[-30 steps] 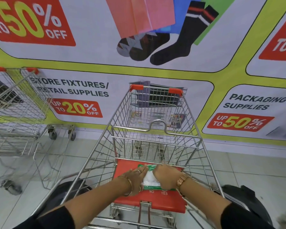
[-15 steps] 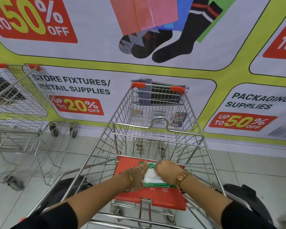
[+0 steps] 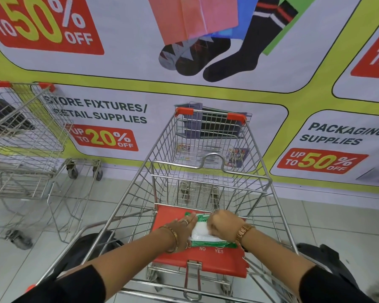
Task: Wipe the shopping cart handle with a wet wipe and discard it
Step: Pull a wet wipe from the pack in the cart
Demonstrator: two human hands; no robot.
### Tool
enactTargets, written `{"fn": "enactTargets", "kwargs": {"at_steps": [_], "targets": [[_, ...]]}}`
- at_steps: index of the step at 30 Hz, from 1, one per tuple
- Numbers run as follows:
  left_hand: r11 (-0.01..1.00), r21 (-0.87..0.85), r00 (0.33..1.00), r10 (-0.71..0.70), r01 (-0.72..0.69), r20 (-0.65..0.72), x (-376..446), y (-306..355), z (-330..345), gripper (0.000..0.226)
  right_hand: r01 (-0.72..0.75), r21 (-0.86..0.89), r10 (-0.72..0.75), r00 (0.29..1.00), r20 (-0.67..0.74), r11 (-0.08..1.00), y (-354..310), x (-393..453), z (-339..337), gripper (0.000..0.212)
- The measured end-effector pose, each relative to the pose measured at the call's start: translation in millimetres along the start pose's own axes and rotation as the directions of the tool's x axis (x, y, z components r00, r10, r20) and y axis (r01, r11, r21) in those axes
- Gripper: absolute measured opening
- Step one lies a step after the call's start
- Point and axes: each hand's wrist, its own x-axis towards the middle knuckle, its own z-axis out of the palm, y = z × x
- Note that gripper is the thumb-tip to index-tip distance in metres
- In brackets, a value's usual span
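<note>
Right hand (image 3: 224,223) now higher on pack (image 3: 212,242)

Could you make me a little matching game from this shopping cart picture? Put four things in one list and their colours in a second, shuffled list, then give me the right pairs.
Things:
1. wet wipe pack
2. child seat flap
3. wristwatch
4. cart basket

Colours:
A. silver wire
B. green and white
C. gold
D. red

Right pairs: 1-B, 2-D, 3-C, 4-A.

The pack lies on the flap between the left hand and the right hand; the watch sits on the right wrist.
</note>
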Motion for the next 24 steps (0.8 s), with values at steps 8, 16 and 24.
{"fn": "enactTargets", "kwargs": {"at_steps": [8,16,24], "targets": [[1.000,-0.002,1.000,0.002,-0.002,-0.007,0,1,-1,0.076,-0.018,-0.016,0.019,0.999,0.027,1.000,-1,3,3,0.019],[1.000,-0.018,1.000,-0.019,0.019,-0.007,-1,2,-1,0.077,-0.079,0.166,0.074,0.996,0.040,0.983,4,-4,-7,0.020],[0.999,0.021,0.999,-0.031,0.031,-0.013,-5,4,-2,0.081,-0.051,0.252,0.054,0.999,-0.007,0.966,5,-23,-19,0.012]]}}
